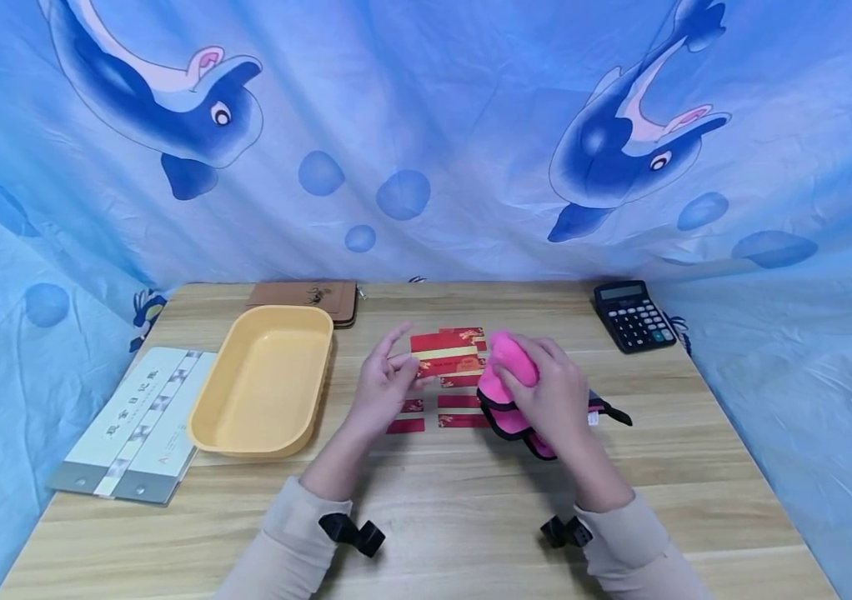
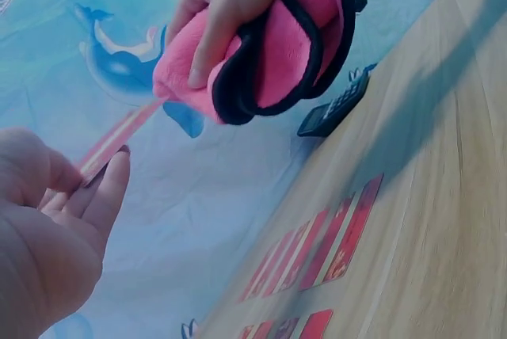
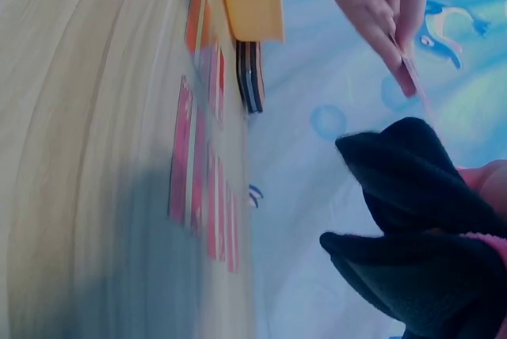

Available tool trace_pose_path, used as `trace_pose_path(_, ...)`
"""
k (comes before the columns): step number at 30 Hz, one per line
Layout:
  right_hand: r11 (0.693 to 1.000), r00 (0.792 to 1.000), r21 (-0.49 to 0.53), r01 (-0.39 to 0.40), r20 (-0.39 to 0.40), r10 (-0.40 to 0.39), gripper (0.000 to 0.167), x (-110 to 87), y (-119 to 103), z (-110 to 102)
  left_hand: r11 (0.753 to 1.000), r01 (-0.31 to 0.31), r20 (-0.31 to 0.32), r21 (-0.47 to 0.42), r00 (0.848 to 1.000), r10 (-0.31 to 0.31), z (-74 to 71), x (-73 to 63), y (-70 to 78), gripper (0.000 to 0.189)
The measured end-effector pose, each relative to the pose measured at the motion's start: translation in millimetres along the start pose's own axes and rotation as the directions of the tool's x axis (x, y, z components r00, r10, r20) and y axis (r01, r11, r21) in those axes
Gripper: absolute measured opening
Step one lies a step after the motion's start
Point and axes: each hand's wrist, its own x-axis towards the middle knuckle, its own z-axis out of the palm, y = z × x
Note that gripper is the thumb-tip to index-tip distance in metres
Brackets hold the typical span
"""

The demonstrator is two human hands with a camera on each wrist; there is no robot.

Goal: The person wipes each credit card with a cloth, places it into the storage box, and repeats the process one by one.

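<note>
My left hand (image 1: 384, 379) pinches a red card with a gold stripe (image 1: 444, 354) at its left end, above the table. My right hand (image 1: 555, 392) grips a bunched pink cloth with black edging (image 2: 261, 54) and holds it against the card's right end. In the left wrist view the card slants up from my fingers to the cloth. Several more red and gold cards (image 1: 463, 412) lie in rows on the table below, partly hidden by both hands and the raised card. The cloth's dark underside (image 3: 420, 188) shows in the right wrist view.
A yellow tray (image 1: 204, 417) stands left of the cards. Left of it lies a white and grey ledger book (image 1: 126, 417). A brown wallet (image 1: 283, 293) sits behind the tray, and a black calculator (image 1: 632, 317) is at the back right. A blue dolphin-print curtain (image 1: 456, 108) hangs behind the table.
</note>
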Motion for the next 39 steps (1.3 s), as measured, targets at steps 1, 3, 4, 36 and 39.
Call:
trace_pose_path(1,1.000,1.000,0.006,-0.009,0.000,0.009,0.053,-0.5,2,-1,1.000,-0.001,-0.014,-0.011,1.000,0.001,-0.4,0.4,0.5,0.049)
trace_pose_path(3,0.999,1.000,0.025,-0.023,-0.004,0.023,0.053,-1.0,4,-2,1.000,0.000,-0.032,-0.006,0.999,0.000,-1.7,0.4,1.8,0.043)
trace_pose_path(4,0.999,1.000,0.034,-0.028,-0.008,0.028,0.054,-1.1,6,-2,1.000,0.001,-0.035,0.000,0.999,-0.001,-2.5,0.4,2.3,0.040)
trace_pose_path(36,0.980,0.991,0.164,0.111,-0.090,-0.098,0.053,-4.7,13,-4,0.996,-0.027,-0.188,0.084,0.981,0.043,-10.9,2.8,-8.3,0.027)
trace_pose_path(39,0.976,0.990,0.175,0.127,-0.090,-0.113,0.053,-4.4,11,-4,0.999,-0.021,-0.194,0.048,0.981,0.030,-10.9,3.4,-6.4,0.027)
